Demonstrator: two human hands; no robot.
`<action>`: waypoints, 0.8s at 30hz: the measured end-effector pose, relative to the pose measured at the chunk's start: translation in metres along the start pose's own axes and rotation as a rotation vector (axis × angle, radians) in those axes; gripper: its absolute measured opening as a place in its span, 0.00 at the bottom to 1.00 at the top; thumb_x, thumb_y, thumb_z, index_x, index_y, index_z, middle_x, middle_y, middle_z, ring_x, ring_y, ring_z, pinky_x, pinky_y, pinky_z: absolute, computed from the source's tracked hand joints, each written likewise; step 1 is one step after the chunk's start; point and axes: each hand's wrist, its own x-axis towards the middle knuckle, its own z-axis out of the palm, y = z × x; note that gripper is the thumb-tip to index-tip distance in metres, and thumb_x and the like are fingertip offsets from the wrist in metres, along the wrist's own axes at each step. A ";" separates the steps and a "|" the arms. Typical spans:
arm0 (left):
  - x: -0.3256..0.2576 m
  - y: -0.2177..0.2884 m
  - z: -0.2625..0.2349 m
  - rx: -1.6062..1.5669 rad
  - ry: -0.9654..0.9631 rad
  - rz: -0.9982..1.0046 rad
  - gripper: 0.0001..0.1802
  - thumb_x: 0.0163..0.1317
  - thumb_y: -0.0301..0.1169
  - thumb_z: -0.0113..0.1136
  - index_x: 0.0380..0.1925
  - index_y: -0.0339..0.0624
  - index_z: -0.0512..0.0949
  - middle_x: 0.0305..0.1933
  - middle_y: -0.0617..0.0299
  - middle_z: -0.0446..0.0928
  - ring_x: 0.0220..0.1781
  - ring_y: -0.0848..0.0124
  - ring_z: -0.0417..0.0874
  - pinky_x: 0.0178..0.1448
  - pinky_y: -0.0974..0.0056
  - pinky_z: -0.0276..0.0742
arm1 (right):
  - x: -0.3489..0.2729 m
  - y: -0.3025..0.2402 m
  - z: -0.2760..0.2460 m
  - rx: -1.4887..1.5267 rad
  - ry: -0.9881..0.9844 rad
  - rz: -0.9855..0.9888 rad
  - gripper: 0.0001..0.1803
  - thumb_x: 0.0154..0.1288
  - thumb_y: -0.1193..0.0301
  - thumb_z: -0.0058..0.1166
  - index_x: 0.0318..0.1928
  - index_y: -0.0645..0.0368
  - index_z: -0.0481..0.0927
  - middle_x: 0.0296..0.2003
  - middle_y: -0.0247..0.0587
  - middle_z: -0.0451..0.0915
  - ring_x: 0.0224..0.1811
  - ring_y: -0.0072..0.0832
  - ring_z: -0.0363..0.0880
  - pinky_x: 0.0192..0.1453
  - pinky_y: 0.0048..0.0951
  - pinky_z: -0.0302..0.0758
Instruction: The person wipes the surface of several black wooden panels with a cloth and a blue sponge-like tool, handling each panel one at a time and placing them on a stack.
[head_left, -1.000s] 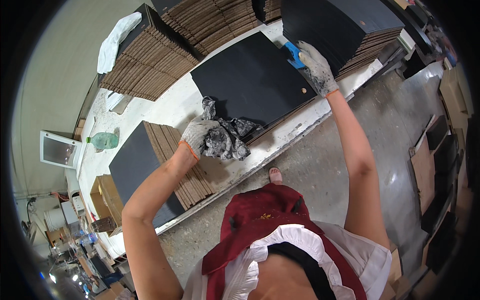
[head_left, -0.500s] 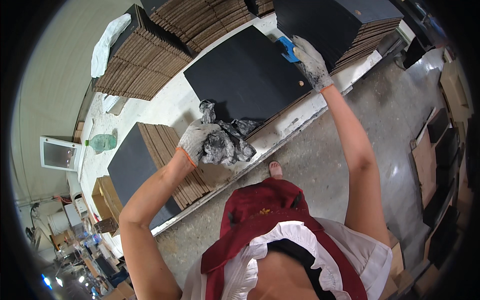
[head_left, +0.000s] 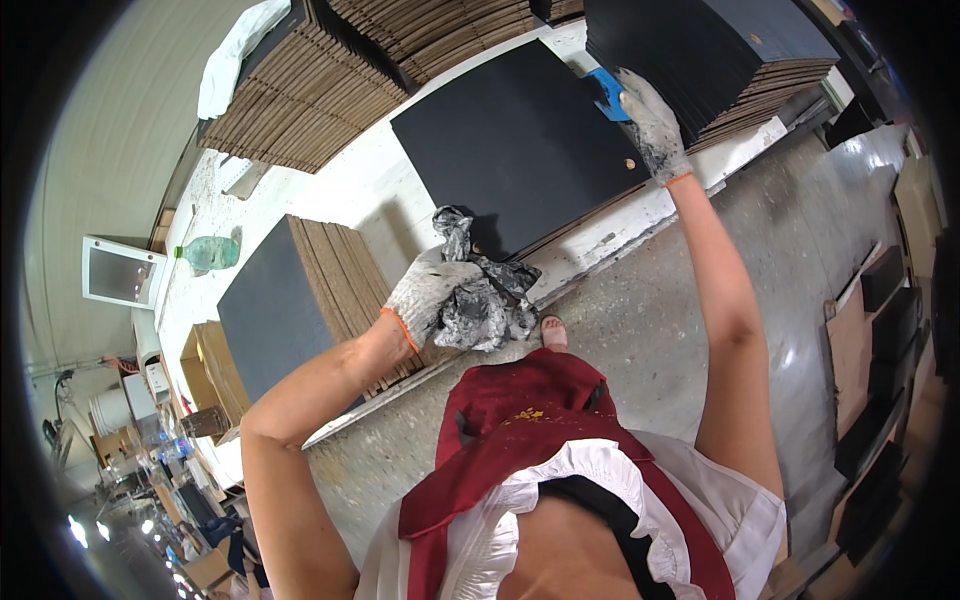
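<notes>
A black board (head_left: 515, 140) with a brown edge lies flat on the white worktop, on top of other boards. My left hand (head_left: 428, 290), in a stained white knit glove, is closed on a crumpled rag (head_left: 480, 312) smeared grey and black. The rag hangs at the board's near left edge, partly over the table's front edge. My right hand (head_left: 655, 125), gloved and dirtied dark, is at the board's right edge, closed around a small flat blue tool (head_left: 606, 97). Its exact kind is unclear, since the fingers cover part of it.
Stacked black-faced boards stand at the back left (head_left: 310, 90), right (head_left: 670, 60) and near left (head_left: 280, 300). White cloth (head_left: 238, 55) tops the back-left stack. A green plastic bottle (head_left: 210, 253) lies near a white-framed panel (head_left: 120, 272). More boards lean at far right (head_left: 875, 330).
The whole view has shifted, with table things appearing farther right. My left hand and the rag have drawn slightly nearer to me relative to the board. My right hand keeps its place at the edge.
</notes>
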 end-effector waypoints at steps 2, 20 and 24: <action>-0.002 -0.004 -0.001 0.020 -0.019 -0.003 0.11 0.63 0.24 0.59 0.44 0.30 0.75 0.38 0.56 0.81 0.36 0.71 0.84 0.39 0.69 0.85 | 0.003 0.003 0.001 0.074 -0.013 0.023 0.28 0.68 0.69 0.52 0.65 0.68 0.65 0.63 0.48 0.69 0.65 0.30 0.66 0.70 0.27 0.60; 0.055 0.017 -0.034 1.753 0.091 0.636 0.17 0.54 0.19 0.55 0.45 0.41 0.81 0.50 0.62 0.82 0.52 0.72 0.81 0.60 0.70 0.74 | 0.048 0.012 0.030 0.061 0.145 0.104 0.29 0.71 0.67 0.50 0.66 0.70 0.62 0.61 0.47 0.69 0.62 0.32 0.70 0.68 0.34 0.64; 0.040 0.016 -0.030 0.363 0.036 0.229 0.15 0.60 0.18 0.51 0.45 0.36 0.81 0.47 0.57 0.83 0.47 0.72 0.83 0.53 0.70 0.78 | 0.034 0.008 0.042 -0.069 0.143 -0.014 0.33 0.69 0.61 0.52 0.66 0.70 0.62 0.62 0.50 0.67 0.61 0.34 0.68 0.67 0.32 0.63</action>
